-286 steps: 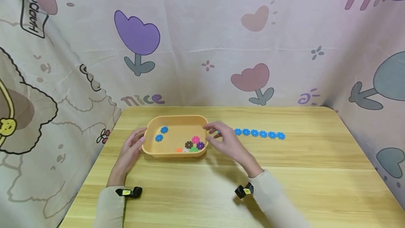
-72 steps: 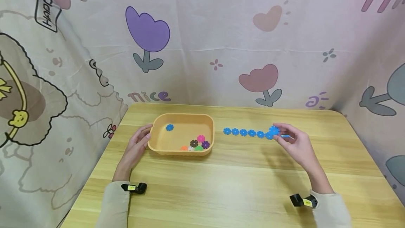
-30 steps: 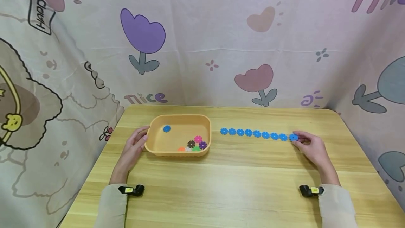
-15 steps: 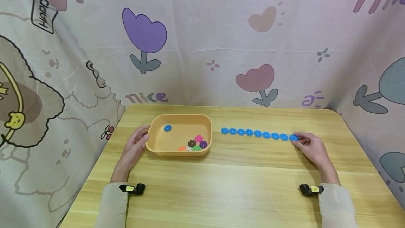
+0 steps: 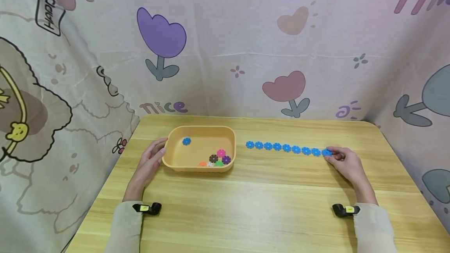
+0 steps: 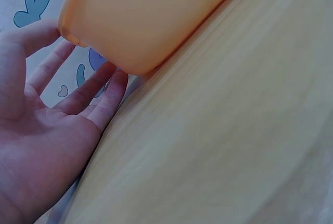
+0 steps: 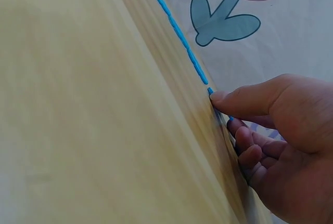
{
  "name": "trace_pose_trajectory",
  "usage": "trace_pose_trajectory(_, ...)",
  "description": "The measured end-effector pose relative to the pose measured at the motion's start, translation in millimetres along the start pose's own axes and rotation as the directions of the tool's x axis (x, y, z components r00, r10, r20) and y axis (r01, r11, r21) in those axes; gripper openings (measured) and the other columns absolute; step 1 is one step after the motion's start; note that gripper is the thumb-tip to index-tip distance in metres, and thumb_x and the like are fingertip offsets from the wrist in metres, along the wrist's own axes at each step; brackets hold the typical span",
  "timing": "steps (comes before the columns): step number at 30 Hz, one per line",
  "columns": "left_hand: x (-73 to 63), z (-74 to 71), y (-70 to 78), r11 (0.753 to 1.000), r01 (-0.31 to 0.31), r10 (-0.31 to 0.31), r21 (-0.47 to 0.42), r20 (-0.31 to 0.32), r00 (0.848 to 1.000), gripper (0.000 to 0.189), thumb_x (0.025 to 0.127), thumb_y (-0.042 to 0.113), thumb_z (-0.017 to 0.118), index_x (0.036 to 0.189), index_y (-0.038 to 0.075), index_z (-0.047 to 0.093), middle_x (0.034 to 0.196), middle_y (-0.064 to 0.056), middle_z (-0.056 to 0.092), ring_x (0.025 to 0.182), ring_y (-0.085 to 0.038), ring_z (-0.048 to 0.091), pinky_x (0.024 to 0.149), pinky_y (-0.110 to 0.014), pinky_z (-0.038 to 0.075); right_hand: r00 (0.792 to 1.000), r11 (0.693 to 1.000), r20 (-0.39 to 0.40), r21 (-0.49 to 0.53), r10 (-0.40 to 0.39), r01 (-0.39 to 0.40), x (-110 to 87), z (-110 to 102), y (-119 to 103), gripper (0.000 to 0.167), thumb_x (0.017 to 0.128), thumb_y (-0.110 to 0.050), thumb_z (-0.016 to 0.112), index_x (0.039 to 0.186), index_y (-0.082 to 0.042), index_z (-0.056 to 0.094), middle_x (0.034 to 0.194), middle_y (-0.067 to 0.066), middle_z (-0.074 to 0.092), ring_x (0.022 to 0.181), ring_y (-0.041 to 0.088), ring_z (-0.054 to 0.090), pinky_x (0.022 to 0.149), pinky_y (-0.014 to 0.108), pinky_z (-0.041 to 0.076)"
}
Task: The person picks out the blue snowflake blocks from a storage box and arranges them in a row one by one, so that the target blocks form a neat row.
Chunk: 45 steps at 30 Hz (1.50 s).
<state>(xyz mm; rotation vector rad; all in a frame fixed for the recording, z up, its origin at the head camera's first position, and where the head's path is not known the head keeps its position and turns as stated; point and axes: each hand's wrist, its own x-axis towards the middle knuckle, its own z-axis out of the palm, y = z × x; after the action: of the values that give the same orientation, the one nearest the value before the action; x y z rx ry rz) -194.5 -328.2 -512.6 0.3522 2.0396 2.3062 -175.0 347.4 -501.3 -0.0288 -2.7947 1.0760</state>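
Observation:
In the head view, my right hand point(image 5: 348, 164) pinches a blue snowflake disc point(image 5: 326, 152) between thumb and fingers, low at the tabletop. This disc is at the right end of a row of several blue snowflake discs point(image 5: 277, 146) lying flat. In the right wrist view the row point(image 7: 179, 34) appears edge-on, with a small gap before the pinched disc point(image 7: 210, 91). My left hand point(image 5: 149, 165) holds the left end of a yellow plastic basket point(image 5: 198, 169), thumb and fingers against its rim and outer wall. Inside the basket, one blue snowflake disc point(image 5: 186, 141) lies near the back left.
Pink point(image 5: 221, 153), brown point(image 5: 213, 158), purple point(image 5: 226, 160), green point(image 5: 218, 163), white point(image 5: 210, 164) and orange discs point(image 5: 202, 164) gather at the basket's front right. A wooden table point(image 5: 246, 210) bears everything. A printed curtain point(image 5: 218, 30) hangs behind and at both sides.
Blue discs in the basket went from two to one. My right hand carried a blue disc from the basket to the row's right end and lowered it there. My left hand stayed at the basket.

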Motion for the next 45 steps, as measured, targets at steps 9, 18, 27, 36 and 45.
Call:
trace_pose_trajectory(9, 0.7, 0.4, 2.1, 1.0, 0.0, 0.0, 0.006, 0.001, 1.0, 0.047, 0.11, 0.008, 0.046, 0.155, -0.002, 0.035, 0.155, -0.027, 0.036, 0.134, -0.029, 0.051, 0.102, -0.03, 0.052, 1.0, 1.0, 0.011, 0.016, 0.005, -0.005, -0.1, -1, -3, 0.041, 0.099, -0.02, 0.072, 0.131, 0.005, 0.065, 0.112, 0.021, 0.065, 0.084, 0.011, 0.052, 0.067, 0.016, 0.042)
trace_pose_trajectory(18, -0.2, 0.5, -0.2, 1.0, -0.006, 0.006, -0.002, 0.011, 1.0, 0.047, 0.11, 0.008, 0.046, 0.155, -0.002, 0.035, 0.153, -0.025, 0.04, 0.132, -0.026, 0.052, 0.099, -0.029, 0.053, 0.999, 0.995, -0.031, 0.099, -0.029, 0.032, -5.0, -10, -15, 0.039, 0.1, -0.019, 0.07, 0.131, 0.003, 0.065, 0.121, 0.026, 0.063, 0.088, -0.004, 0.052, 0.066, 0.013, 0.048)
trace_pose_trajectory(27, 0.5, 0.5, 0.0, 1.0, 0.004, -0.004, 0.002, -0.016, 1.0, 0.048, 0.11, 0.008, 0.047, 0.155, -0.003, 0.035, 0.151, -0.021, 0.042, 0.129, -0.022, 0.054, 0.098, -0.028, 0.054, 0.988, 0.972, -0.091, 0.19, -0.125, 0.14, -3.8, -11, -52, 0.031, 0.098, -0.015, 0.071, 0.124, 0.002, 0.069, 0.117, 0.019, 0.065, 0.092, 0.001, 0.057, 0.073, 0.007, 0.05)
trace_pose_trajectory(36, 0.3, 0.7, -0.1, 1.0, 0.014, -0.014, 0.006, -0.033, 0.999, 0.047, 0.11, 0.008, 0.047, 0.154, -0.003, 0.035, 0.152, -0.024, 0.041, 0.129, -0.023, 0.055, 0.097, -0.028, 0.055, 0.976, 0.949, -0.082, 0.233, -0.2, 0.214, -8.2, 11, -83, 0.027, 0.096, -0.005, 0.071, 0.123, -0.001, 0.07, 0.112, 0.016, 0.068, 0.092, 0.005, 0.06, 0.072, 0.011, 0.052)
trace_pose_trajectory(45, 1.0, -0.1, 0.3, 1.0, 0.004, -0.004, 0.007, -0.012, 1.0, 0.048, 0.11, 0.008, 0.046, 0.155, -0.003, 0.034, 0.153, -0.025, 0.039, 0.131, -0.026, 0.054, 0.098, -0.029, 0.054, 0.969, 0.925, -0.015, 0.296, -0.245, 0.238, -14.0, 40, -116, 0.029, 0.096, -0.007, 0.072, 0.124, -0.002, 0.069, 0.111, 0.016, 0.068, 0.093, 0.011, 0.061, 0.071, 0.019, 0.056)
